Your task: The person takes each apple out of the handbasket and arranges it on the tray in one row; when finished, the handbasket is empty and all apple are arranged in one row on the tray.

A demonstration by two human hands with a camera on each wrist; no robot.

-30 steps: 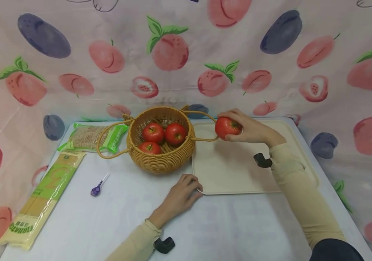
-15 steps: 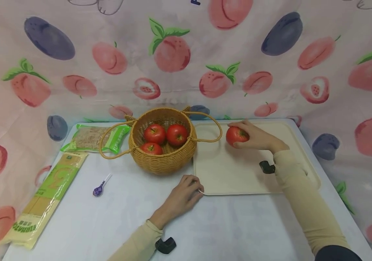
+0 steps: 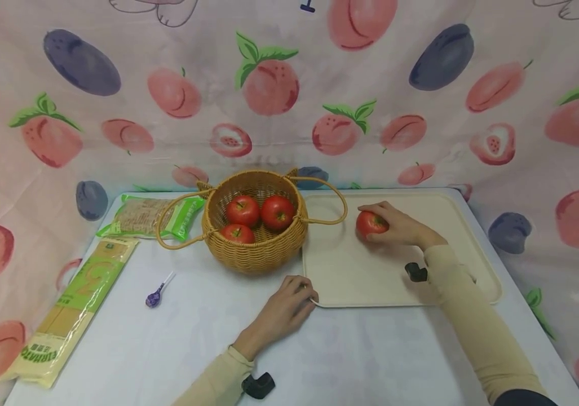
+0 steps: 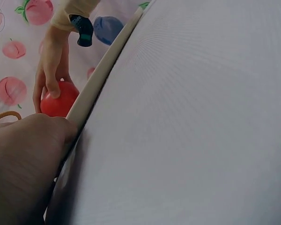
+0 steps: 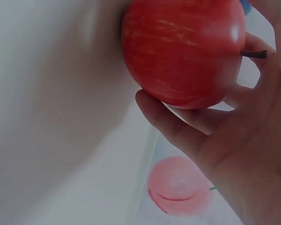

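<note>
A red apple (image 3: pixel 370 226) is at the left part of the cream tray (image 3: pixel 421 282), and my right hand (image 3: pixel 405 227) grips it from above and the right. In the right wrist view the apple (image 5: pixel 185 51) sits against the tray's surface, its stem toward my palm. My left hand (image 3: pixel 285 307) pinches the tray's front left corner between fingers and thumb. Left of the tray stands a wicker basket (image 3: pixel 253 260) holding three red apples, one of them the front apple (image 3: pixel 238 233).
Behind the basket's left handle lies a green-edged bag (image 3: pixel 142 217) of brown food. A long yellow-green noodle packet (image 3: pixel 73 307) runs along the table's left side. Nearer the basket is a purple lollipop (image 3: pixel 155 297). A fruit-print cloth (image 3: pixel 279 129) hangs behind the table.
My right hand has carried the apple from beside the basket's right handle rightward and down onto the tray. My left hand stays at the tray's corner.
</note>
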